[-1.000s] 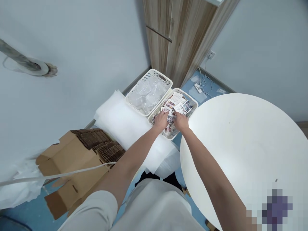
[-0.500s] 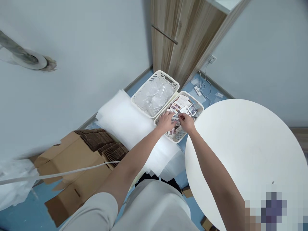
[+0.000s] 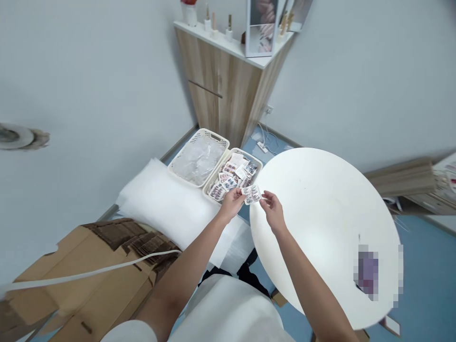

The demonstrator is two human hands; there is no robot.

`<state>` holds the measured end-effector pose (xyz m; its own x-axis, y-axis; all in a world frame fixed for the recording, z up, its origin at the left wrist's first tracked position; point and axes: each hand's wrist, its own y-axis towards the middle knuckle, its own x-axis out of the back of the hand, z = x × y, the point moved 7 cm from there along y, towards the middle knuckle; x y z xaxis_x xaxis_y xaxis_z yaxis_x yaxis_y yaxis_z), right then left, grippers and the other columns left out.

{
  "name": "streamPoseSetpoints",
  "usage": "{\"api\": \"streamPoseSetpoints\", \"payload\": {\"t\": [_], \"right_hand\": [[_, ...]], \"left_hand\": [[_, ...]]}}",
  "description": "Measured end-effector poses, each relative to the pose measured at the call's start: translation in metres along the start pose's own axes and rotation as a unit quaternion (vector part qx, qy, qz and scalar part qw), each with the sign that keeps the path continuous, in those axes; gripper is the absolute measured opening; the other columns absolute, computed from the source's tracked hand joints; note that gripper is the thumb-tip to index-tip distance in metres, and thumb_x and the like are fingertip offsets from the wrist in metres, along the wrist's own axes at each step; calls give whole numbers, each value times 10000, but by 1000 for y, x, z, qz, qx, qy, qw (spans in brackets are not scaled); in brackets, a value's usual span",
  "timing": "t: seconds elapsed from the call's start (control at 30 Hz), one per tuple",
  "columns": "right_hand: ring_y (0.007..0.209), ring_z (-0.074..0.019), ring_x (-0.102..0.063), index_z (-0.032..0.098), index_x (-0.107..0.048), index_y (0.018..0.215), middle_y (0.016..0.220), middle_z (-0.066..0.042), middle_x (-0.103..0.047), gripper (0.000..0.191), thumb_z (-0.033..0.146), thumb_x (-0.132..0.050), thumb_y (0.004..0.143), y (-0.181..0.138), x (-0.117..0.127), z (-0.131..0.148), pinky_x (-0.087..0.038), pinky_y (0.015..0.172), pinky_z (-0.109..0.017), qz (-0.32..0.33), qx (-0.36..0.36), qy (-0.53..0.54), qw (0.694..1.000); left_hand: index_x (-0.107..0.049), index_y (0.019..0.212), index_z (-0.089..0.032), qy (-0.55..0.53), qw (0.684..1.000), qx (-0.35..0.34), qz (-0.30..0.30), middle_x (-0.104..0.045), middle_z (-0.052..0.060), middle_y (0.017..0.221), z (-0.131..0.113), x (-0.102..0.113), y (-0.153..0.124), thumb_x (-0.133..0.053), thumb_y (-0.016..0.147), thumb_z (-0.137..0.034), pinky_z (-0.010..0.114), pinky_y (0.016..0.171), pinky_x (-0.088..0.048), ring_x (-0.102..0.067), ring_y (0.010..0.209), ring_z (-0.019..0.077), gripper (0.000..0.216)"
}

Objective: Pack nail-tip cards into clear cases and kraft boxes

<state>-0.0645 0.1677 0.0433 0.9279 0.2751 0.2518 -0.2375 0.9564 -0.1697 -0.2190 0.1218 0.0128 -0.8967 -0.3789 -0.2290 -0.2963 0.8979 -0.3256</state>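
Observation:
My left hand pinches the left edge of a small white card carrying several shiny, multicoloured pieces; their kind is too small to tell. At the card's right edge is my right hand, its thumb and fingers apart; whether it touches the card I cannot tell. Just behind the left hand, a white plastic basket holds a heap of similar cards. Beside it on the left, another white basket contains clear plastic bags.
A round white table stands on the right, with a blurred purple item on it. White foam sheets and flattened cardboard boxes lie to the left. A wooden cabinet fills the corner, near a power strip.
Both hands have come up out of the card basket and toward the body. A card is now held in front of me by the left hand. The view has shifted to show the cabinet top.

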Motion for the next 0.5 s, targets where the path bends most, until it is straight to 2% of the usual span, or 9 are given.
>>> {"api": "streamPoseSetpoints", "payload": {"t": [0.07, 0.17, 0.3, 0.5], "right_hand": [[765, -163, -586, 211, -534, 1041, 953, -62, -608, 411, 401, -612, 685, -32, 19, -16, -462, 740, -358, 13, -51, 86, 995], [676, -142, -582, 212, -558, 973, 788, -17, -615, 336, 370, -623, 684, -66, 53, -30, -463, 738, -357, -7, -85, 161, 983], [654, -129, -562, 197, -592, 817, 748, -9, -612, 213, 347, -631, 672, -88, 101, -38, -458, 723, -332, -46, -81, 186, 978], [653, -123, -560, 197, -588, 772, 725, -1, -616, 201, 377, -615, 687, -103, 150, -53, -459, 694, -301, -26, -83, 215, 973]], "left_hand": [[-515, 727, -155, -80, 995, 53, 33, -601, 1, 668, 13, -29, -24, -632, 660, -276, 255, 645, -442, -571, 614, 109, 181], [-514, 733, -151, -119, 986, 104, 56, -612, 11, 694, 30, -69, -57, -669, 633, -272, 267, 687, -440, -584, 642, 109, 221], [-517, 707, -151, -76, 987, 129, 64, -622, 20, 698, 44, -112, -85, -691, 609, -260, 278, 730, -424, -602, 695, 128, 228], [-557, 719, -157, -6, 987, 132, 94, -629, 24, 757, 60, -160, -104, -692, 604, -271, 265, 731, -418, -582, 737, 123, 211]]}}
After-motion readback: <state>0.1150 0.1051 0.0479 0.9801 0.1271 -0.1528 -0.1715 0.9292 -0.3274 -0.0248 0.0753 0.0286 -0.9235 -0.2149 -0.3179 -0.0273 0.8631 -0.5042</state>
